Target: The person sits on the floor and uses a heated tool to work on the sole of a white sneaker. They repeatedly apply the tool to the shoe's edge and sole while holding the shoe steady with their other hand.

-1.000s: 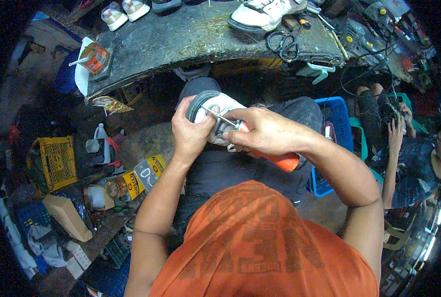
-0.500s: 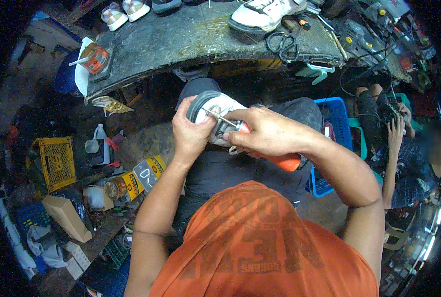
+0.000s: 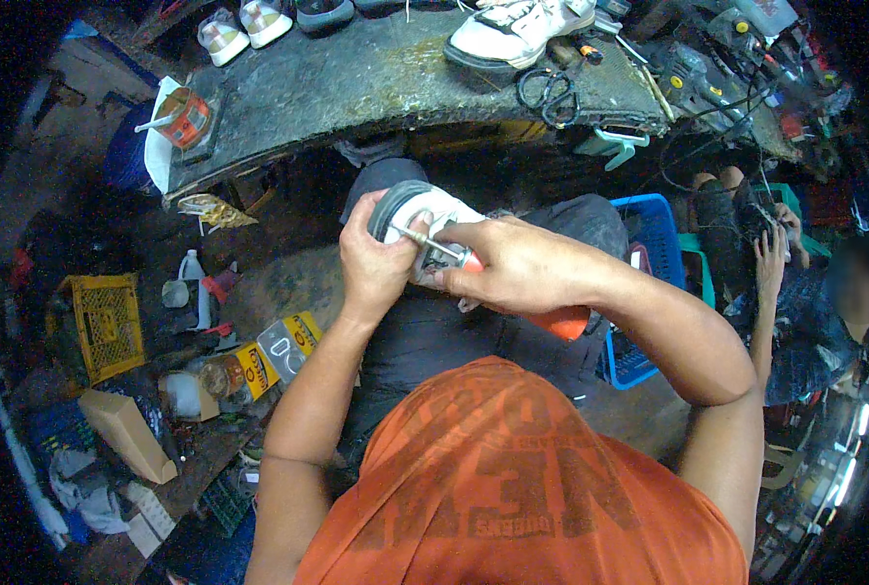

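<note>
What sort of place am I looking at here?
Probably a shoe-repair workshop: the left hand holds a white shoe with a dark sole, the right hand a slim metal-shafted orange tool, and a chunky white dark-soled shoe stands on the worn, dark workbench.

Counter point(image 3: 356, 88) runs across in front of me: dark top, scuffed, yellowish stains mid-span. Left end: red can point(image 3: 191, 119), pale handle poking out. Far edge, left of centre: two pale shoes point(image 3: 223, 37) side by side, dark shoe point(image 3: 324, 15) just beside. Right of centre: white shoe point(image 3: 501, 39), dark sole; black scissors point(image 3: 549, 97) near it, toward me. Floor point(image 3: 283, 258) dull brown; on it, to my left, yellow crate point(image 3: 106, 327) and white jug point(image 3: 193, 267).
</note>
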Tool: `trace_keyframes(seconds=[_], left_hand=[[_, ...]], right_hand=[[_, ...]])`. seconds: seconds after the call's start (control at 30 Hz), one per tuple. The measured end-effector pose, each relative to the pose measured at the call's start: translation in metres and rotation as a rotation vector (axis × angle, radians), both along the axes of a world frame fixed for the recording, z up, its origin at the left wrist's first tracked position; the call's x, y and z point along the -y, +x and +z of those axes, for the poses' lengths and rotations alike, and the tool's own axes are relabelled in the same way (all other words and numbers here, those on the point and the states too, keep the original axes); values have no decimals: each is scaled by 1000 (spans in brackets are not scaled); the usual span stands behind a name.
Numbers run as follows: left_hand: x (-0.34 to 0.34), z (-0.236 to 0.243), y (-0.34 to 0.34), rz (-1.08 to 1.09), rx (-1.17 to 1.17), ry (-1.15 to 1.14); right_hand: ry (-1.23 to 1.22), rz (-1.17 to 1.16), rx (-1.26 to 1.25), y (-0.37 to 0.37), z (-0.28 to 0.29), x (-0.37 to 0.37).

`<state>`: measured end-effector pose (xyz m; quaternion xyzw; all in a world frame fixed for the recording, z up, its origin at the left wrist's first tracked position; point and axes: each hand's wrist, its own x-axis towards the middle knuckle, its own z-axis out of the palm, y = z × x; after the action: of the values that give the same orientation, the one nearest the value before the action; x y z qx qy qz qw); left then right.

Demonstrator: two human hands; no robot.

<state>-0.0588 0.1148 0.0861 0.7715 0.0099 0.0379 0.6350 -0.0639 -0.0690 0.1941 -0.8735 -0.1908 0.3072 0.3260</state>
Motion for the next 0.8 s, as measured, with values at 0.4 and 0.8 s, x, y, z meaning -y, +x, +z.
trace_keyframes(seconds=[0.4, 0.8], left_hand=[[-4, -2, -3, -19, 5, -14], [5, -16, 40, -25, 154, -235]], right_hand=[[56, -150, -187, 12, -2, 14], [424, -691, -398, -23, 16, 66]])
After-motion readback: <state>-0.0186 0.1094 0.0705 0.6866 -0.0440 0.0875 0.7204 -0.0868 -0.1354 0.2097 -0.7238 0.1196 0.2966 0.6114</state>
